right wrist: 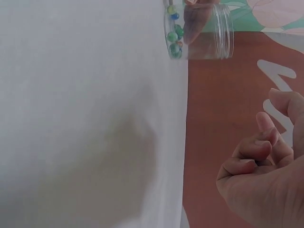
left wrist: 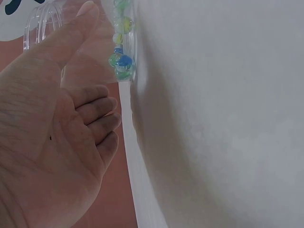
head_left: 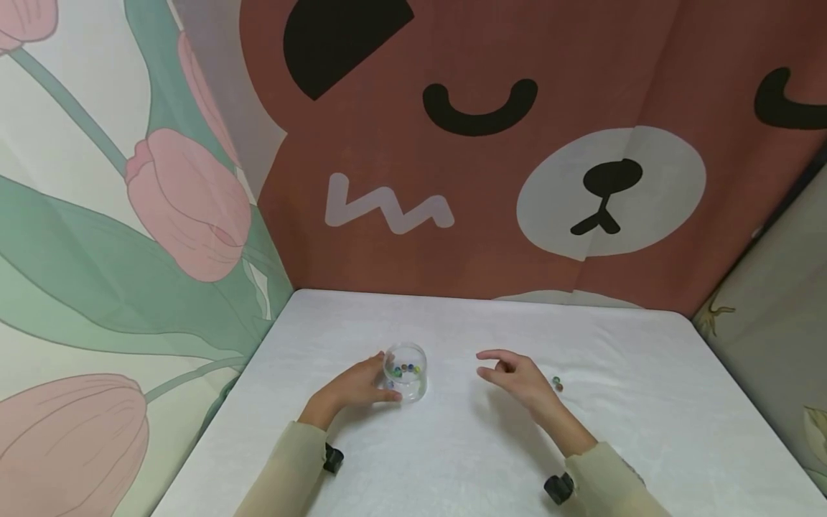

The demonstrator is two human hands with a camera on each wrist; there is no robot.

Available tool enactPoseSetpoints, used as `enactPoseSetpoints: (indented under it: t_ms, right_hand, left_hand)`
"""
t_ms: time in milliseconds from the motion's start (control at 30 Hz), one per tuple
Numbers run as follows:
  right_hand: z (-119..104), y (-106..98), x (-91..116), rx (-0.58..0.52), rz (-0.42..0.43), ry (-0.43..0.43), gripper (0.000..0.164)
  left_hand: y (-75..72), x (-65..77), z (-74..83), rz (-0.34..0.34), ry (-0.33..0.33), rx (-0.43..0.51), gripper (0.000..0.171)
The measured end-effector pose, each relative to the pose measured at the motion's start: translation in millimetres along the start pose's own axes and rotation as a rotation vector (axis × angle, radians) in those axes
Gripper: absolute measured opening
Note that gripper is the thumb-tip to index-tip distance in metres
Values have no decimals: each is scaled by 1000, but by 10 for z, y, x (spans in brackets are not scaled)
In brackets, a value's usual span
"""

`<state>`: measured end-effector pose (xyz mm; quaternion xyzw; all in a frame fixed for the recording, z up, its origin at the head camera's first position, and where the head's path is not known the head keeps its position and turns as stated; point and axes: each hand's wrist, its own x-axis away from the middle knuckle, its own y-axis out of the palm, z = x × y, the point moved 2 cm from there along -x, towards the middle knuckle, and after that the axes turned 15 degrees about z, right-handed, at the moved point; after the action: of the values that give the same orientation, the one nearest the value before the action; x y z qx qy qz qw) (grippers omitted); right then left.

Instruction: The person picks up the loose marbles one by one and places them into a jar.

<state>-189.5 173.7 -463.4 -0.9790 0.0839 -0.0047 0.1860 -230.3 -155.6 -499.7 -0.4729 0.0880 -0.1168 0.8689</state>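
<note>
A clear plastic jar (head_left: pixel 418 388) without a lid stands upright on the table, with several coloured marbles (head_left: pixel 407 369) at its bottom. My left hand (head_left: pixel 355 384) holds the jar from its left side, thumb on the near wall and a finger at the far wall. In the left wrist view the thumb lies along the jar (left wrist: pixel 90 61), the other visible fingers bent below it. To the right of the jar, my right hand (head_left: pixel 520 377) hovers over the table, holding nothing. Its index finger and thumb are apart; the other fingers (right wrist: pixel 254 147) bend loosely.
A few loose marbles (head_left: pixel 558 384) lie on the white tablecloth (head_left: pixel 452 445), just right of my right wrist. A brown curtain with a bear print (head_left: pixel 484 251) hangs behind the table, a tulip-print curtain (head_left: pixel 187 208) on the left.
</note>
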Motion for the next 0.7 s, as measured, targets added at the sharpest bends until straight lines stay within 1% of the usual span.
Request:
enactPoseSetpoints:
  t_ms: [300,533,700]
  right_hand:
    - [120,-216,15,24,-2,-21,47]
    - [241,-384,25,70,17,2,46]
    - [316,-508,31,92,22,8,49]
  left_hand:
    - [-4,4,-13,1,6,10,106]
    - [-4,4,2,1,5,9,104]
    - [-6,-2,14,0,13,17,104]
